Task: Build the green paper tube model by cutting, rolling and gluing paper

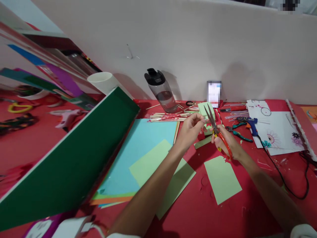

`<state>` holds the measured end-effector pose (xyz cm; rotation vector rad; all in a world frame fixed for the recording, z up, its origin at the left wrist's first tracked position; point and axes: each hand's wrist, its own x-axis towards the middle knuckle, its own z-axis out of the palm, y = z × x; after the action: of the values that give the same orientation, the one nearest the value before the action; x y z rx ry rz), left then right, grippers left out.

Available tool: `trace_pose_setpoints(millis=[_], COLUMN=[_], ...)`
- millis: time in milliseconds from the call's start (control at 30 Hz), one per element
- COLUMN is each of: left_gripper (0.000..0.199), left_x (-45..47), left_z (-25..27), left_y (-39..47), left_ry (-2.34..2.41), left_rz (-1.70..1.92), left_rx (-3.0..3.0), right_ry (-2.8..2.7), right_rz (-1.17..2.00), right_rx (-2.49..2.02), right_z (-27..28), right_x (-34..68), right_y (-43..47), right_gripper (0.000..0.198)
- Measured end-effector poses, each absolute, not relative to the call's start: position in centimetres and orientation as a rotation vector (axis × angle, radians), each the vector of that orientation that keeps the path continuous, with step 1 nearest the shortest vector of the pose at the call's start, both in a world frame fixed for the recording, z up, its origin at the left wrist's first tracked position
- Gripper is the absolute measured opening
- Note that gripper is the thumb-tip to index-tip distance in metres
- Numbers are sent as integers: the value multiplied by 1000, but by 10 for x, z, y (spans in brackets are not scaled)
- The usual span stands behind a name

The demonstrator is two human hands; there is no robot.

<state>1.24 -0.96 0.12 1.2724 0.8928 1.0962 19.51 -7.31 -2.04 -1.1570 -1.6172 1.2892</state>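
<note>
My right hand [226, 140] is wrapped round a pair of scissors [225, 145] with red-orange and yellow handles. The blades point up and away, slightly parted. Just left of them, my left hand [193, 127] is closed in a pinch; what its fingertips hold is too small to make out. Behind the hands lie pale green paper pieces [206, 109], partly hidden by the blades. A green strip [202, 142] rests under the hands. Nearer me is a light green sheet [223, 180] with a ragged cut top edge.
Coloured sheets [123, 158] are stacked on the left beside a dark green board [74, 158]. A water bottle [162, 92] and thin sticks [168, 117] stand and lie behind. A phone [214, 94] leans on the wall. Pliers [241, 132] and a corded blue glue gun [252, 125] lie right.
</note>
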Motion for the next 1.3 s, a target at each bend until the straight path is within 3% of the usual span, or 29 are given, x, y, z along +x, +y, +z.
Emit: trace_pose_setpoints(millis=[167, 600, 1300], left_gripper=[11, 11, 10], left_x=[12, 12, 11], left_z=[0, -1, 2], left_y=[-9, -10, -11], left_ry=[910, 921, 926], left_rz=[1118, 1075, 1060], left_rx=[1260, 1336, 1346], right_ry=[-1665, -1626, -1594], right_rz=[1279, 1285, 1289], right_rx=[-1186, -1248, -1245], right_z=[-17, -17, -15], right_x=[194, 192, 189], right_y=[-74, -76, -76], right_gripper=[60, 37, 34])
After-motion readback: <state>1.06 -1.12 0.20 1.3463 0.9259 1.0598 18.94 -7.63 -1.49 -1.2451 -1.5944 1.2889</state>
